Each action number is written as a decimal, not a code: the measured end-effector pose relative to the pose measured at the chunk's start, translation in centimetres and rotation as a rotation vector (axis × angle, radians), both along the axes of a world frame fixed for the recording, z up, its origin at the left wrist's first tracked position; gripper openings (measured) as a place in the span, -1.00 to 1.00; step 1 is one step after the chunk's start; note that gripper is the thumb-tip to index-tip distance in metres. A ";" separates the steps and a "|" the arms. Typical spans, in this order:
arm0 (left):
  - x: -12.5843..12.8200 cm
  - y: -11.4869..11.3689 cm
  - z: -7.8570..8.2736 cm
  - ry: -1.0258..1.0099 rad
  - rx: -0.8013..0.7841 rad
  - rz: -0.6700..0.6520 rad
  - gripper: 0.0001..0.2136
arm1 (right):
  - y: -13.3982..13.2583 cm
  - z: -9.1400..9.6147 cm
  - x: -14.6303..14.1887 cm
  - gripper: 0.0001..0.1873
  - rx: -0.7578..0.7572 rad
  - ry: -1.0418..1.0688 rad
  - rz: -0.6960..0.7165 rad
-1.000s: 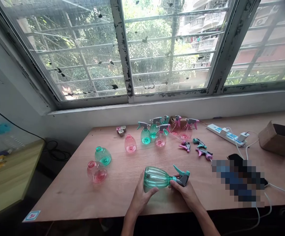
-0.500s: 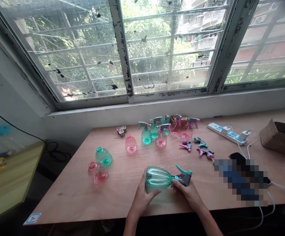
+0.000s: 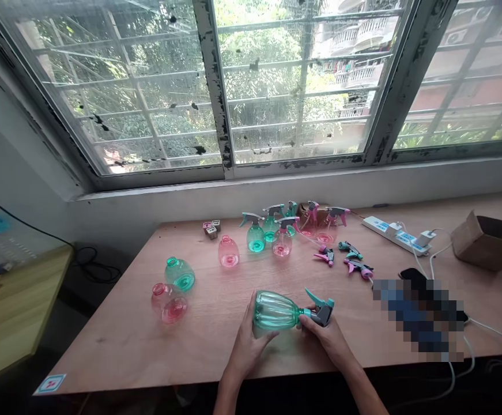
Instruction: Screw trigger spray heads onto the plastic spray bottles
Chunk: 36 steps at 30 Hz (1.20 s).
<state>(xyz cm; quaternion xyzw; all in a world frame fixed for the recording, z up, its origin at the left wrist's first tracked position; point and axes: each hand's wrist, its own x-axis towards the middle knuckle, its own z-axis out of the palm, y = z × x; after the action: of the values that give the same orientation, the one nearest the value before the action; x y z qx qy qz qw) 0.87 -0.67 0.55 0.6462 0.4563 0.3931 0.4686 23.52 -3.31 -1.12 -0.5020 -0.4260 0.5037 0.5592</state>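
A green see-through spray bottle (image 3: 276,310) lies on its side just above the wooden table (image 3: 116,346), held between both hands. My left hand (image 3: 247,341) cups its round body from below. My right hand (image 3: 325,337) grips the neck and the grey and teal trigger head (image 3: 320,309) fitted on it.
Capless green (image 3: 180,273) and pink (image 3: 168,302) bottles lie to the left, another pink one (image 3: 229,252) stands behind. Several finished sprayers (image 3: 282,230) cluster at the back, loose trigger heads (image 3: 349,259) to their right. A power strip (image 3: 395,234), a phone (image 3: 415,276) and a cardboard box (image 3: 484,241) sit at right.
The bottle and both hands stay in nearly the same place and grip; only the camera view shifts slightly.
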 end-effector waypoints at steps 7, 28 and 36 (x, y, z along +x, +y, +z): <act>-0.1 0.0 -0.2 -0.008 -0.025 -0.005 -0.05 | 0.0 0.3 -0.2 -0.63 -0.005 -0.001 0.007; 0.0 0.1 0.0 -0.015 -0.069 0.032 -0.16 | 0.2 -1.0 0.1 -0.67 0.014 0.008 0.031; -0.1 0.0 0.0 -0.050 -0.057 0.009 -0.04 | 0.3 -1.1 0.1 -0.67 0.010 0.008 0.008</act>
<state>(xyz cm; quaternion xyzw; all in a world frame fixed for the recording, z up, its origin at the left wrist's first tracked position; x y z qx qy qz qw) 0.79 -0.62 0.57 0.6205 0.4583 0.3983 0.4963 23.62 -2.97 -2.25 -0.4953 -0.4283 0.5060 0.5614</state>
